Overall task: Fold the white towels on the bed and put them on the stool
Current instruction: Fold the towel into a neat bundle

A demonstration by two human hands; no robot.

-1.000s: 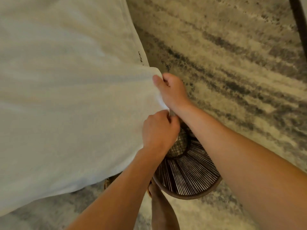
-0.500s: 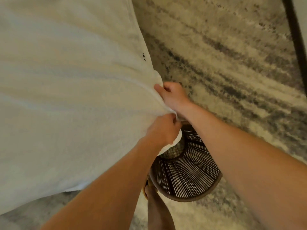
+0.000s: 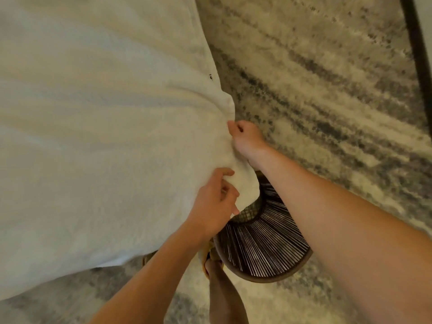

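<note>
A large white towel (image 3: 98,148) hangs spread across the left half of the view, held up in the air. My right hand (image 3: 246,139) is closed on its right edge, just below a corner. My left hand (image 3: 214,204) sits lower, thumb and fingers loosely pinching a drooping fold of the same edge. Directly beneath both hands stands a round dark woven stool (image 3: 261,249), partly hidden by the towel and my arms. A small black label (image 3: 211,77) shows near the towel's edge.
A grey and cream patterned rug (image 3: 327,101) covers the floor. A dark vertical frame edge (image 3: 418,43) runs down the top right. My bare foot (image 3: 224,291) stands beside the stool's near rim.
Both hands have dropped lower along the towel's edge. My left hand has loosened from a tight fist to a looser pinch, and the fold between the hands now sags over the stool.
</note>
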